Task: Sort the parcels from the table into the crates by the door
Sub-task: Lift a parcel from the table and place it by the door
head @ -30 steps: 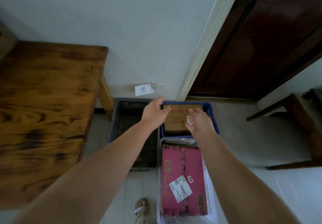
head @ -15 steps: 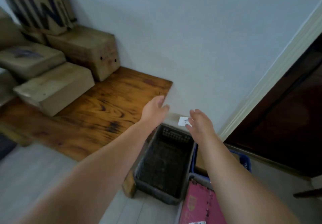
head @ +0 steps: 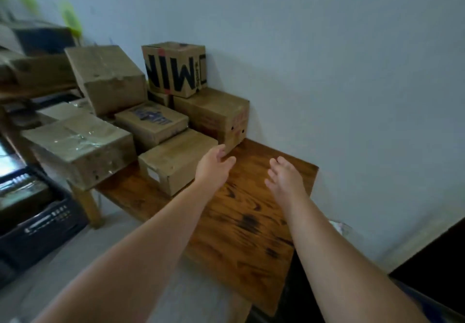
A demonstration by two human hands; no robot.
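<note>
Several brown cardboard parcels are stacked on the wooden table (head: 246, 212) against the wall. The nearest is a low box with a white label (head: 173, 161). Behind it stands a taller box with two small holes (head: 216, 114), and a box printed with large black letters (head: 176, 68) sits on top. My left hand (head: 214, 164) hovers with straight fingers just right of the low box, holding nothing. My right hand (head: 284, 176) is stretched out over the bare tabletop, fingers straight, also holding nothing. The crates by the door are out of view.
More boxes, including a taped one (head: 80, 146) overhanging the table's edge, fill the left end. A dark crate (head: 37, 227) stands on the grey floor at the left. The white wall runs behind the table. A dark door edge (head: 432, 254) shows at lower right.
The view has swung left from the crates to the table. Both hands, free of any parcel, have moved with it and now reach over the tabletop near the stacked boxes.
</note>
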